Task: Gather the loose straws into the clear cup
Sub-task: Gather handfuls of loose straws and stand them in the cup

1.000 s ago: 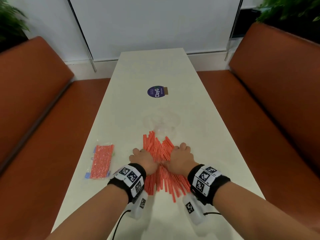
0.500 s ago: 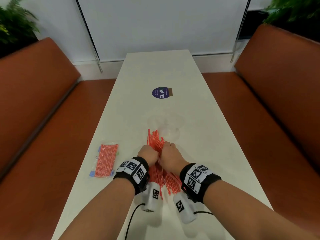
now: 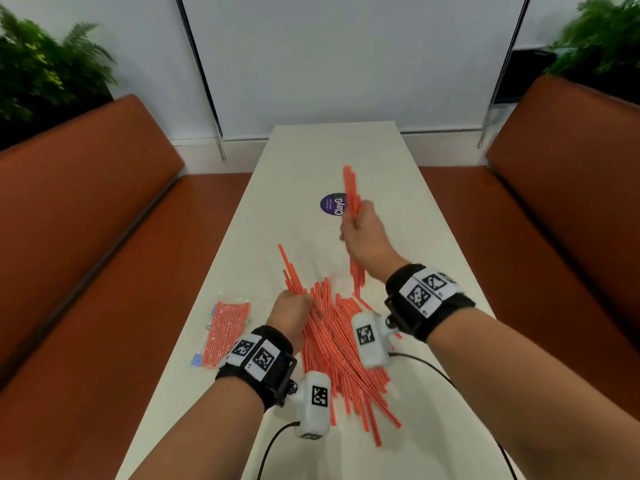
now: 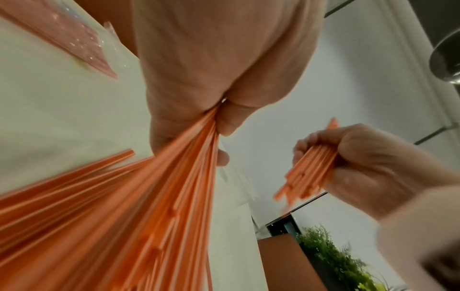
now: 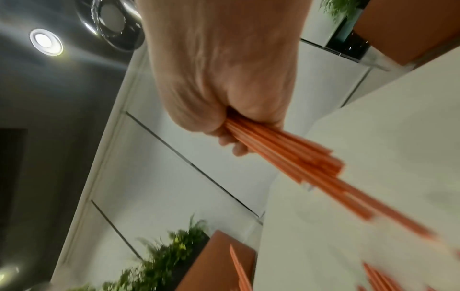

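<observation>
Orange-red straws [image 3: 341, 344] on a pale cream-white table [image 3: 433, 237].

The straws carry thin white stripes along their length. A clear packet [image 3: 223, 334] holds more of the same orange-red straws, with a small blue patch at its near corner. A round dark purple sticker [image 3: 331, 204] with white lettering sits on the table. Both wristbands [image 3: 256, 356] are black with white tags printed in black square patterns. The benches [image 3: 86, 202] are rust-brown, the plants [image 3: 45, 67] dark green, the wall [image 3: 346, 57] white.
</observation>
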{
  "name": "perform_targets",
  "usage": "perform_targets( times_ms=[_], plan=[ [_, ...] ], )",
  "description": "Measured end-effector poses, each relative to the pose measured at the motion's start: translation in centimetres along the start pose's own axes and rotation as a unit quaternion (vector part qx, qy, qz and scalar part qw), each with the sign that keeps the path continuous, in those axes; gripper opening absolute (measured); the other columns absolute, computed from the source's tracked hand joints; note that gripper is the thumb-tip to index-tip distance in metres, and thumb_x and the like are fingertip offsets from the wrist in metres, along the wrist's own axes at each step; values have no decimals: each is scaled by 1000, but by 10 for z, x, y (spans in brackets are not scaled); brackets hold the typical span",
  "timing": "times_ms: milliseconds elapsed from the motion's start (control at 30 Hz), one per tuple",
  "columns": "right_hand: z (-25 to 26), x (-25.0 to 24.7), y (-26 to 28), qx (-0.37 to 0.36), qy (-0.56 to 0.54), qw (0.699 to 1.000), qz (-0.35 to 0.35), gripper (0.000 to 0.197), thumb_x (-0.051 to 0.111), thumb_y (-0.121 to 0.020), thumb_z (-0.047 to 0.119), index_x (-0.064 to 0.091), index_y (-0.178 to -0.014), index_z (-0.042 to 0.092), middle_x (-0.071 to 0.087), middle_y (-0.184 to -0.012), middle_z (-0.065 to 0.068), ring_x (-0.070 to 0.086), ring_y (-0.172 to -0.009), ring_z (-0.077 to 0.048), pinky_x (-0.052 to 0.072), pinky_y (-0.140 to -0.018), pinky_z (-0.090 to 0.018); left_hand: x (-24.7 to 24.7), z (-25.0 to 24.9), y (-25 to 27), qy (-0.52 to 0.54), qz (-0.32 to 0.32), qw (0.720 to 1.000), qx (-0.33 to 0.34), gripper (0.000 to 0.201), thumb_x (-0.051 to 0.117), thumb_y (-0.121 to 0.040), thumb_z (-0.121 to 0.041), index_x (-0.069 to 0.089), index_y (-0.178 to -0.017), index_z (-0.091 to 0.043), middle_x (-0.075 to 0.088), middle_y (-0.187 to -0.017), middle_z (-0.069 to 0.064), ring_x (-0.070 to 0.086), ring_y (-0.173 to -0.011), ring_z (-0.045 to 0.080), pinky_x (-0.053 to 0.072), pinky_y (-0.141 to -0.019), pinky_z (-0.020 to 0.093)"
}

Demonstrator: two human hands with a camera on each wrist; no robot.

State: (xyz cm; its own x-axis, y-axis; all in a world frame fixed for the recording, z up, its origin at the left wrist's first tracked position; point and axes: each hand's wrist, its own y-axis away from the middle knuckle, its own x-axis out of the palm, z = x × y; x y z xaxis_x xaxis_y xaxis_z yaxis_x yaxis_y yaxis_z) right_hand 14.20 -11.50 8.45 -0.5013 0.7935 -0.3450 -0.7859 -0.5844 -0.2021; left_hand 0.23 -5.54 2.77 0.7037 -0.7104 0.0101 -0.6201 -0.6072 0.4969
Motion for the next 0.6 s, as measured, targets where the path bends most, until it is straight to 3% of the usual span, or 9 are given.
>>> perform_targets(
  times_ms=[67,167,267,400,500,600],
  plan=[
    [8,-5,-22,-45,-54,995,-71,8,38,-99,17,36,-98,10,48,-76,1,49,-64,-17,45,-58,-35,-1,-1,4,21,7,1000,15,30,38,-95,4,46,-123,10,55,-69,11,52,-54,20,47,-51,34],
    [-1,0,-45,-74,-84,988,-106,9,39,-99,18,35,-98,10,44,-75,3,45,-65,-15,43,-64,-36,-1,-7,10,59,-1,997,40,22,35,-95,8,48,-110,-2,53,-71,10,53,-48,17,46,-41,28],
    [-28,10,-50,-76,-62,991,-94,8,39,-99,17,35,-102,11,44,-75,7,43,-64,-11,41,-66,-33,-2,-10,10,104,-20,993,47,16,36,-99,3,47,-103,-8,50,-70,7,50,-52,17,46,-45,30],
    [-63,21,-40,-69,-48,994,-70,18,42,-98,11,37,-114,4,45,-74,4,46,-68,-20,42,-64,-34,-4,-9,5,121,-36,990,62,12,38,-101,-3,47,-107,-9,49,-72,6,49,-55,17,47,-46,28],
    [-71,24,-39,-64,-43,995,-57,27,41,-96,4,34,-121,3,45,-76,6,47,-67,-15,47,-69,-36,-5,-6,0,115,-44,990,66,12,39,-101,-3,48,-106,-9,50,-70,6,49,-56,17,46,-50,29],
    [-72,23,-41,-73,-29,996,-47,34,41,-95,3,33,-127,6,44,-72,5,47,-62,-11,46,-64,-32,-3,-4,-3,98,-39,992,67,12,39,-99,-2,47,-105,-8,51,-69,8,50,-55,17,46,-48,29]
  ],
)
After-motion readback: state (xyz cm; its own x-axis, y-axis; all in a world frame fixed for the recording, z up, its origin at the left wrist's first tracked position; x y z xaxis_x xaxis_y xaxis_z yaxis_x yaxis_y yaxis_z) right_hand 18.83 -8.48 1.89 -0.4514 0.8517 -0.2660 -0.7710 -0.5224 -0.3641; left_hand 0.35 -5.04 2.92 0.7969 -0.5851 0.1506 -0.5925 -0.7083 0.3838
